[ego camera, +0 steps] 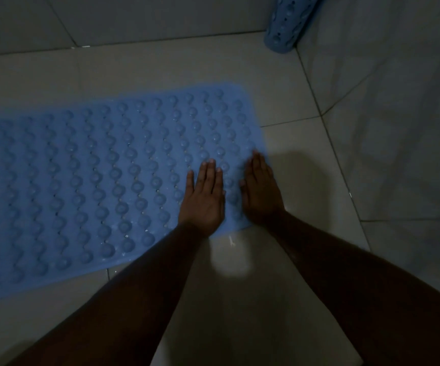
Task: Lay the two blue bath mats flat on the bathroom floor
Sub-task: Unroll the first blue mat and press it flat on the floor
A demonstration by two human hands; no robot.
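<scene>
A blue bath mat (102, 180) with rows of round bumps lies spread flat on the pale tiled floor, running from the left edge of the view to the middle. My left hand (204, 196) rests palm down on its right end, fingers together and extended. My right hand (262, 192) presses flat on the mat's right edge, partly over the floor. A second blue mat (283, 25), rolled into a tube, stands upright in the far right corner against the wall.
Grey tiled walls (398, 101) close the space at the back and on the right. Bare floor tiles (240, 299) lie below the mat and between it and the right wall. The room is dim.
</scene>
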